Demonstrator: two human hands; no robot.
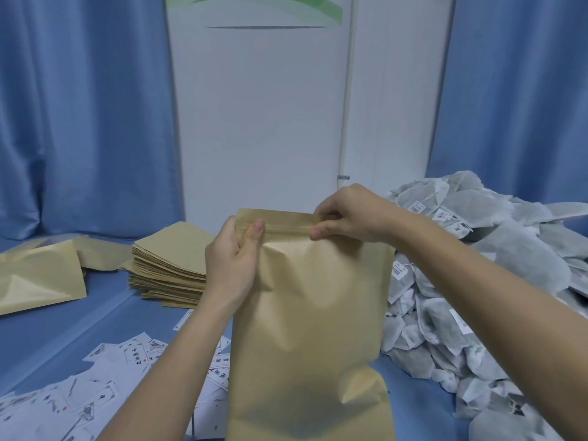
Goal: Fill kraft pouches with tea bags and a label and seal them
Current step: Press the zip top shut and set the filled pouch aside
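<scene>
Pouch stack left, tea bags right

1. Both bare forearms reach forward and upward from the lower edge of the view, converging toward the middle.
2. The left hand is raised with its palm turned inward, thumb extended upward and pressed flat against the top strip of the kraft pouch; the other fingers wrap behind, out of sight.
3. The right hand comes in from the right, wrist slightly bent, pinching the same strip between thumb and curled fingers.
4. The right fingertips seem to press the seal, though blur makes this uncertain.
</scene>
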